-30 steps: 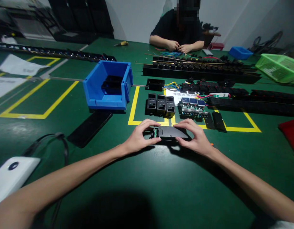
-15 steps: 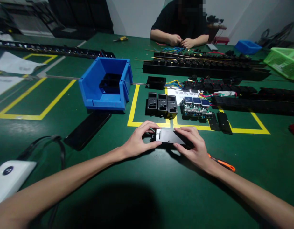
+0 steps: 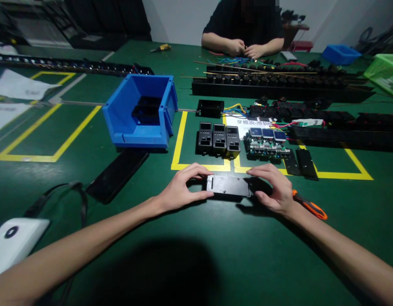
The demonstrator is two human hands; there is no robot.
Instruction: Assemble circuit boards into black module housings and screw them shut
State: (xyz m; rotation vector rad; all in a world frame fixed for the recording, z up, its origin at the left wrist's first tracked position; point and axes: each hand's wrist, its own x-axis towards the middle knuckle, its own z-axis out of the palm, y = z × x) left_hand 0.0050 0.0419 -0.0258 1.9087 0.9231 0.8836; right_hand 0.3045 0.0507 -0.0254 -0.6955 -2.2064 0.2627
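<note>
A flat black plastic module [image 3: 227, 185] rests on the green table just below the yellow tape line. My left hand [image 3: 180, 189] grips its left end, thumb under and fingers curled over the top. At the right end my right hand [image 3: 274, 188] pinches it the same way. An orange-handled screwdriver [image 3: 309, 205] lies on the table right behind my right wrist. Just beyond the module stand three black meter units [image 3: 219, 138] and three blue-faced circuit boards [image 3: 268, 143] inside the taped rectangle.
A blue bin [image 3: 140, 111] with black parts stands to the left, a flat black plate [image 3: 118, 172] in front of it. Long black power strips [image 3: 279, 87] cross the far right. A white device [image 3: 14, 242] and cable lie near left. A person across the table handles wires [image 3: 244, 47].
The module's cover has gone from tilted and half-open to lying flat and closed. My right hand slid to the module's right end, uncovering the screwdriver. The view shifted slightly right.
</note>
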